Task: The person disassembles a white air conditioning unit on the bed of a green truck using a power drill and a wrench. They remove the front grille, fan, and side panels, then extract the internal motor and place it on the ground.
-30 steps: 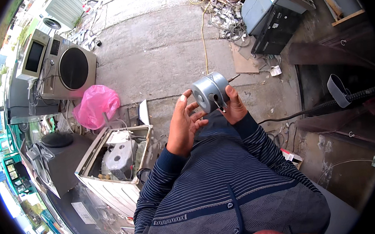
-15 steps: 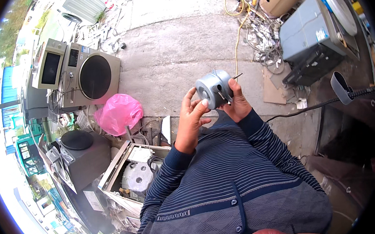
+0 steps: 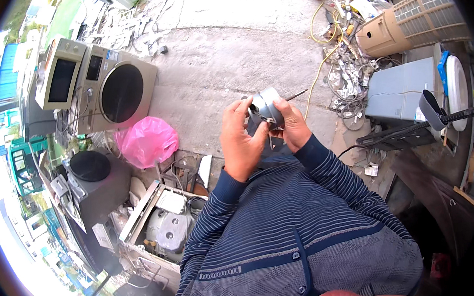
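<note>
A small silver electric motor [image 3: 269,103], round and with a thin shaft sticking out on the right, is held up in front of my chest. My left hand [image 3: 239,139] grips its left end, fingers over the top and thumb lower down near a dark opening in the casing. On the other side, my right hand [image 3: 296,124] has its thumb on the casing beside the shaft; its other fingers are mostly hidden beneath. Part of the motor's left face is covered by my left fingers.
At left stand a front-loading washer [image 3: 126,95], a microwave [image 3: 63,77] and a pink plastic bag [image 3: 149,143]. An opened appliance casing [image 3: 140,212] lies by my left elbow. Scrap wires [image 3: 348,88], a grey metal box [image 3: 398,90] and a beige cylindrical unit [image 3: 380,33] are at right.
My left hand has shifted further around the motor's left end and covers more of it. The motor has turned slightly between my hands. The whole view has swung a little.
</note>
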